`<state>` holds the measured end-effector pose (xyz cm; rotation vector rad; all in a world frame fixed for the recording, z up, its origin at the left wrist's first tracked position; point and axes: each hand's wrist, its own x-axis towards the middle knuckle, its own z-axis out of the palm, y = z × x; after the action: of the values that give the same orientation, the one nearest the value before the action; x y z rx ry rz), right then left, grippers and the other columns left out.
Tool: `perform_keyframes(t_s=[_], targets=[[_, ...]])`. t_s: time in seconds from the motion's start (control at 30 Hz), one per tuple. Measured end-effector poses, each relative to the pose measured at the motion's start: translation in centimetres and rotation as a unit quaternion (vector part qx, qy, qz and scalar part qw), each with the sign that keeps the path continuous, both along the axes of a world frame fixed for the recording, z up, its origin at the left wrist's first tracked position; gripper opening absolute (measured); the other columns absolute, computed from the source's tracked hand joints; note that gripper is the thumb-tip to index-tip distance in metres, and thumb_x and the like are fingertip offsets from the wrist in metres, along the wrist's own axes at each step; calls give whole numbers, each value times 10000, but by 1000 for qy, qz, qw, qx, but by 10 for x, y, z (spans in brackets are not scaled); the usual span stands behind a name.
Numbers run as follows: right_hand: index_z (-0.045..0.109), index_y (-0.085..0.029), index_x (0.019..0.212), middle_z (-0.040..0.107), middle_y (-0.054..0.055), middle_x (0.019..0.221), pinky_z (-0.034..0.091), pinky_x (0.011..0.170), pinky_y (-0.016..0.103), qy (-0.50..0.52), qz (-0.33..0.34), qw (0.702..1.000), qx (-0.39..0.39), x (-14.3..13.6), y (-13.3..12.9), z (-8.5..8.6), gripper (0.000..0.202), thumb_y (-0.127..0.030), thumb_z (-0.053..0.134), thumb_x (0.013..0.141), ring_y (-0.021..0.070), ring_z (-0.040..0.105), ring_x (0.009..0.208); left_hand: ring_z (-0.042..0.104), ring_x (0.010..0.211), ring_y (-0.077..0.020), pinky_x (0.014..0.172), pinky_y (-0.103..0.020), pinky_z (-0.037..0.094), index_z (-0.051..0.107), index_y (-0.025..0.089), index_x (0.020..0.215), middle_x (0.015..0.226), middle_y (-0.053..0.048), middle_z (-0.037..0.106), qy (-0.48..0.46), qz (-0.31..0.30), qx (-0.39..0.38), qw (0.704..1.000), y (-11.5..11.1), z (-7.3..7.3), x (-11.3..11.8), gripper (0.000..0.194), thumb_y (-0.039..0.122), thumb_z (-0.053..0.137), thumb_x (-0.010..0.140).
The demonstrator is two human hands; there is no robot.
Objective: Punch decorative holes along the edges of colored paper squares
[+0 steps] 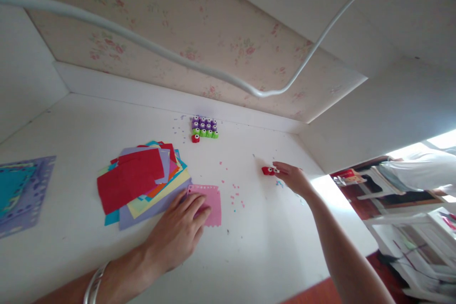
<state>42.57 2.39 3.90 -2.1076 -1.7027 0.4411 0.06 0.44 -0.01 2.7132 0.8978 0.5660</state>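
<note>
Silver bangle [94,285] sits around the wrist of the left hand [178,235], which comes from the lower left and lies palm down. Its fingers are loosely extended, not clenched, and they press lightly upon the left part of a pink sheet [213,206]. This sheet lies flat on the white table [256,256], just beside a pile of coloured papers [131,178], and it has small holes along its upper edge and notches along the lower one. On the other side, the right hand [292,178] reaches over the table with fingers stretched together towards red eyed pieces [268,171]; the fingertips cover a part of them, so I cannot tell whether they grasp or only touch. Pink paper bits [233,194] are scattered between the two hands. Farther back, near the wall, purple eyed pieces [202,125] stand in two rows, with a row of green eyed pieces [206,133] in front and one single red piece [195,138] at the left end. Punched purple and turquoise sheets [44,183] lie at the far left. Above, a white cable [213,73] hangs across the flowered wall [221,38].
</note>
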Motion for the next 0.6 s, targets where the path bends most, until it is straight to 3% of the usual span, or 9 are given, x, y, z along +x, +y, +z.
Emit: perform_keyframes(t_s=[0.17,0.3,0.47,0.6], targets=[[679,-213,1170,713,108,1143,571,863,396,47,-10,999,25,6,5,9,429,-313,644,755,272,683,1046,485,1245,-256,1124,-482,269,606,208,1232,1306,-77,587,17,-6,-12,1000,0,0,-1,330,258,490,927],[728,-217,1065,750,100,1029,591,751,353,-23,-7,1000,9,-8,12,23,332,-313,632,762,263,722,913,472,1261,-258,1133,-482,250,598,213,1246,1326,-79,573,24,-7,-23,999,0,0,-2,341,273,472,935],[732,-225,1059,759,72,968,563,769,332,-75,53,994,58,-69,39,37,302,-293,510,866,216,727,802,464,1268,-254,1134,-479,241,592,218,1242,1326,-74,567,17,-6,-31,999,-1,2,-3,333,269,457,941],[697,-260,1125,726,42,1097,554,817,330,-55,176,980,79,-140,80,25,323,-206,477,895,188,704,865,460,1264,-255,1122,-470,249,589,228,1247,1345,-72,553,4,6,-22,1000,-3,2,-5,333,274,458,943]])
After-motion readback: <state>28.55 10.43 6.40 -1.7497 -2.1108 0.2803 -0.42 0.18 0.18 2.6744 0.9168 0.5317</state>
